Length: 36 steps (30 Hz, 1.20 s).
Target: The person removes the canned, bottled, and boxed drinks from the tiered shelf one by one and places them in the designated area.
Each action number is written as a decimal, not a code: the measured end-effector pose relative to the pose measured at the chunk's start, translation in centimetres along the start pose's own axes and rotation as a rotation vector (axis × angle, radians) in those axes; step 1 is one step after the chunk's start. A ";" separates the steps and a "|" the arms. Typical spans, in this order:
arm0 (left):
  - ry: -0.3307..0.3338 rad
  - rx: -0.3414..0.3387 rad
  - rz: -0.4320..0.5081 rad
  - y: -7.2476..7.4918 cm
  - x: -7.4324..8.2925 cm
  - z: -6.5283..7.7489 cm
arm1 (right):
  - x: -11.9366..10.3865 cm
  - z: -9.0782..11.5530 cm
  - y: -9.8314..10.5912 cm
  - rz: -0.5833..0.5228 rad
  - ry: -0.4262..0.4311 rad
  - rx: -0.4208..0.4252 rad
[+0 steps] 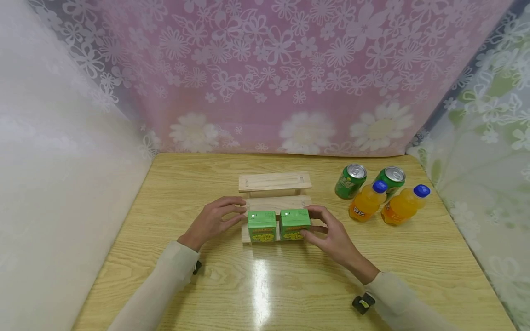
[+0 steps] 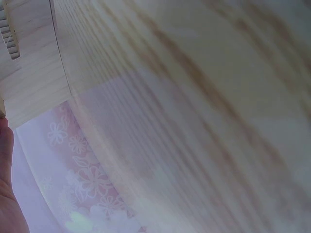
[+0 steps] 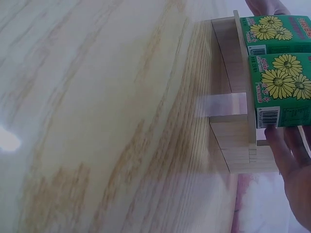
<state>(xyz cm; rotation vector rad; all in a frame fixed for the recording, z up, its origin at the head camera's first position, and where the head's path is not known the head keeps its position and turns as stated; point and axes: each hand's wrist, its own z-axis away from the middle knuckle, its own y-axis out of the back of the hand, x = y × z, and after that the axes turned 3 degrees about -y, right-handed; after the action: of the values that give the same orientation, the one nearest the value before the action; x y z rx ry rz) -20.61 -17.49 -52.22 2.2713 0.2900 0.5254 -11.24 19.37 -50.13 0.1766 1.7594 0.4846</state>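
Observation:
Two green drink cartons with yellow flowers stand side by side on the lowest step of a small wooden stepped rack (image 1: pixel 274 182). My right hand (image 1: pixel 332 233) holds the right carton (image 1: pixel 294 224) at its right side, thumb on the front and fingers behind. In the right wrist view that carton (image 3: pixel 282 85) stands right beside the other one, above the step's front edge. My left hand (image 1: pixel 216 217) is at the rack's left end beside the left carton (image 1: pixel 262 227), fingers loosely extended. Whether they touch that carton is unclear.
Right of the rack stand two green soda cans (image 1: pixel 350 182) with two orange drink bottles (image 1: pixel 366 202) with blue caps in front. The wooden table (image 1: pixel 198 294) is bounded by a pink flowered cloth (image 1: pixel 265 92) at the back and pale cloths at the sides.

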 end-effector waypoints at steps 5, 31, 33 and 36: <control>0.003 -0.002 0.000 -0.1 -0.1 0.1 | 0.1 0.0 -0.1 -0.034 0.008 -0.005; 0.014 0.006 0.012 0.2 0.3 -0.1 | 0.5 1.3 2.4 -0.050 0.001 0.070; 0.013 0.003 0.015 0.2 0.3 -0.1 | 0.8 1.5 2.8 -0.045 0.004 0.081; 0.013 -0.003 0.012 0.1 0.3 -0.1 | 1.1 2.0 3.5 -0.035 0.003 0.092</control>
<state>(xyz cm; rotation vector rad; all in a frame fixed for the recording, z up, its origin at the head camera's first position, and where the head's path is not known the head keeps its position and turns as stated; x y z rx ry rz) -20.40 -17.41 -52.00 2.2690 0.2824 0.5463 -10.11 23.39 -49.97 0.2096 1.7862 0.3789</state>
